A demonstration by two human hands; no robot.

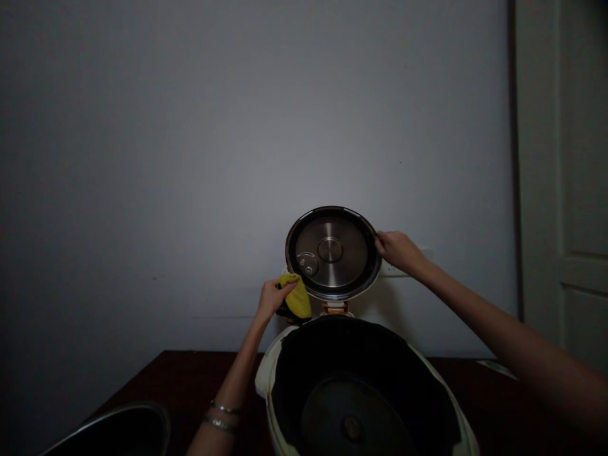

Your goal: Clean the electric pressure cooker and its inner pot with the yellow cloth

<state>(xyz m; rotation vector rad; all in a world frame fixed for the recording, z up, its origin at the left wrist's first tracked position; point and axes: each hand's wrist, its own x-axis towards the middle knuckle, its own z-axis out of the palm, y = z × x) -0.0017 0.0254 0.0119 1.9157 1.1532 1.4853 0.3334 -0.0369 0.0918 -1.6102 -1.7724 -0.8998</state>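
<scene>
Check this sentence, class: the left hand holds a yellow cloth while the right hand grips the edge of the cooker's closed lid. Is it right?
Not quite: the lid is not closed. The head view shows it raised open above the cooker. The left hand does hold a yellow cloth, and the right hand does grip the lid's edge.

I have open room straight down into the cooker (270,377); behind it the raised lid (351,250) and the wall (308,126) bar my way, the left hand (272,297) and cloth (299,301) crowd the lid's left edge, the right hand (399,249) its right
</scene>
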